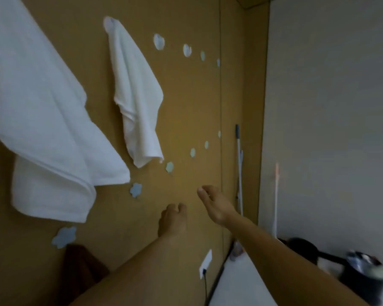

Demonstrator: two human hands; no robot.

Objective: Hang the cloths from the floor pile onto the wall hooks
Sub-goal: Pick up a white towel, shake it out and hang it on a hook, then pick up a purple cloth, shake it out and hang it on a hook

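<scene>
Brown wall [186,111], with rows of pale hooks [158,41]. We list two white cloths: large towel [42,120] at upper left, small towel [135,96] beside it, both hanging well above our hands. Left hand [173,220] loosely curled, right hand [215,204] open with fingers [205,193] extended; neither holds anything. Brown cloth [80,268] lower left.

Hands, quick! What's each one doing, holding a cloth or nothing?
Left hand: fingers curled in loosely, no cloth in it.
Right hand: open, fingers stretched toward the wall, holding nothing.
</scene>
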